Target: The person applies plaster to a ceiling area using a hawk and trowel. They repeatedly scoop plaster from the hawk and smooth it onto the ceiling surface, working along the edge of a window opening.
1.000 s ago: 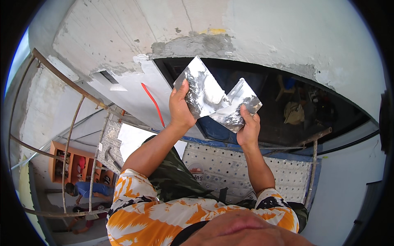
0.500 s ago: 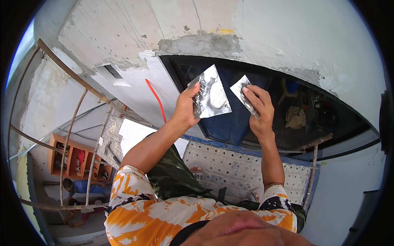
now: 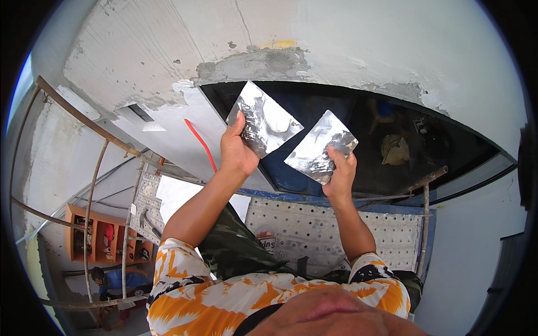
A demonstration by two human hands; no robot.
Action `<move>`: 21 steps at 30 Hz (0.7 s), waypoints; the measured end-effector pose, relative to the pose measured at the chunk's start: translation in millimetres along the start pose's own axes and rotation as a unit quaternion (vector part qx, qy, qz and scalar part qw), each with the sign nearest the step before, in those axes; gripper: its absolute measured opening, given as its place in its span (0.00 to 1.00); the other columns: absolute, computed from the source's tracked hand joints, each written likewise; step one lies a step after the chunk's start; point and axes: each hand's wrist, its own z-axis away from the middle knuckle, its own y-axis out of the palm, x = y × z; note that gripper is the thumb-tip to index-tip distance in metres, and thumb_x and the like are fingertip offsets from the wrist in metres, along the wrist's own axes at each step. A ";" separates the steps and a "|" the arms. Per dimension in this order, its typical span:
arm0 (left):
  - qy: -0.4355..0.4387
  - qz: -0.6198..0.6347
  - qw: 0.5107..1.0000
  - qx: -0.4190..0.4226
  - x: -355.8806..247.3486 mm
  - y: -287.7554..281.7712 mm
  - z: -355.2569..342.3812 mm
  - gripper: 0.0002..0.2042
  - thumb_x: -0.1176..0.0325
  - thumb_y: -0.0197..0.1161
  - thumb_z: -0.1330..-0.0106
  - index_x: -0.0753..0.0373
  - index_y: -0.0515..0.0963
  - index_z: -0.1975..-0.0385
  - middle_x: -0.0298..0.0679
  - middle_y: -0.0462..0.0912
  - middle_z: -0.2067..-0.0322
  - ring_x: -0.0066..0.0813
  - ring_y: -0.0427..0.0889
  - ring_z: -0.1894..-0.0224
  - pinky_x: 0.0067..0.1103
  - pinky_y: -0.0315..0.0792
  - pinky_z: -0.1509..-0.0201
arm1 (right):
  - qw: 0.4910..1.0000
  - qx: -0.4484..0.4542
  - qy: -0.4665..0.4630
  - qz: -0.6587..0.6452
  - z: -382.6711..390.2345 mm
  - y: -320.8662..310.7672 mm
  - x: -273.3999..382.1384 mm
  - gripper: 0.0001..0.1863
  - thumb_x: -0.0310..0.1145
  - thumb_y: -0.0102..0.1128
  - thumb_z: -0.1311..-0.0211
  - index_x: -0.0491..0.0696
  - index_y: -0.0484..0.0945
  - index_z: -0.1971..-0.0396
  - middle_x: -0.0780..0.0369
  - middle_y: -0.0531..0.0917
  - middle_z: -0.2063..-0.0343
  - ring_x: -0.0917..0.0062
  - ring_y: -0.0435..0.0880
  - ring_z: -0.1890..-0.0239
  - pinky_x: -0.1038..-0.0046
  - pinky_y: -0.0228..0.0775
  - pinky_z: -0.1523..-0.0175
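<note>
The left hand (image 3: pixel 236 152) holds one metal plate (image 3: pixel 263 119), left of the second plate (image 3: pixel 320 147) in the right hand (image 3: pixel 339 178). A perforated platform (image 3: pixel 330 232) lies below, the concrete wall (image 3: pixel 314 39) beyond.

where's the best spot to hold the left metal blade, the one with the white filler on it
Likely its lower corner, from below, where the left hand pinches the left blade now. The white filler sits mid-face and the upper edge faces the wall, so both stay free.
</note>
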 end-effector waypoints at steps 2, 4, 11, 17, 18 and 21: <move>0.092 -0.060 0.994 0.011 -0.5 -0.2 -0.4 0.15 0.63 0.50 0.25 0.63 0.70 0.44 0.38 0.80 0.50 0.33 0.81 0.49 0.34 0.75 0.42 | 0.978 0.026 -0.113 0.173 10.7 4.2 -3.0 0.09 0.25 0.57 0.38 0.39 0.78 0.59 0.64 0.81 0.64 0.86 0.78 0.64 0.79 0.69 0.57; 0.102 -0.064 0.993 0.015 -2.7 -1.4 0.2 0.13 0.65 0.52 0.26 0.64 0.72 0.47 0.38 0.81 0.53 0.31 0.82 0.52 0.32 0.77 0.46 | 0.990 0.014 -0.056 0.131 14.0 7.0 1.3 0.08 0.26 0.56 0.37 0.39 0.79 0.60 0.64 0.82 0.64 0.86 0.77 0.64 0.78 0.69 0.56; 0.109 -0.175 0.979 0.006 -9.5 -3.5 4.8 0.08 0.70 0.56 0.30 0.66 0.74 0.56 0.39 0.83 0.62 0.24 0.84 0.64 0.23 0.79 0.60 | 0.704 0.197 -0.348 0.588 -5.8 21.5 32.4 0.18 0.23 0.59 0.42 0.52 0.83 0.51 0.63 0.83 0.60 0.68 0.80 0.52 0.64 0.66 0.41; 0.034 -0.208 0.977 -0.029 -12.6 -6.1 6.9 0.06 0.74 0.55 0.32 0.68 0.75 0.59 0.38 0.83 0.66 0.23 0.83 0.68 0.22 0.78 0.62 | 0.506 0.363 -0.258 0.739 -4.1 53.1 71.7 0.27 0.15 0.59 0.59 0.57 0.86 0.57 0.67 0.83 0.56 0.68 0.78 0.52 0.65 0.66 0.42; 0.048 -0.216 0.975 -0.032 -14.4 -6.9 6.7 0.06 0.74 0.55 0.32 0.68 0.75 0.59 0.38 0.83 0.66 0.23 0.83 0.68 0.22 0.78 0.63 | 0.524 0.339 -0.208 0.753 -4.4 57.6 76.1 0.27 0.14 0.59 0.58 0.56 0.85 0.56 0.67 0.84 0.59 0.69 0.78 0.52 0.66 0.66 0.43; 0.038 -0.245 0.968 -0.032 -14.8 -8.2 4.7 0.06 0.74 0.55 0.32 0.68 0.75 0.60 0.39 0.83 0.67 0.25 0.83 0.69 0.23 0.79 0.66 | 0.620 0.306 -0.261 0.674 -12.9 61.4 74.6 0.27 0.14 0.59 0.56 0.56 0.85 0.56 0.66 0.84 0.60 0.69 0.78 0.51 0.66 0.67 0.44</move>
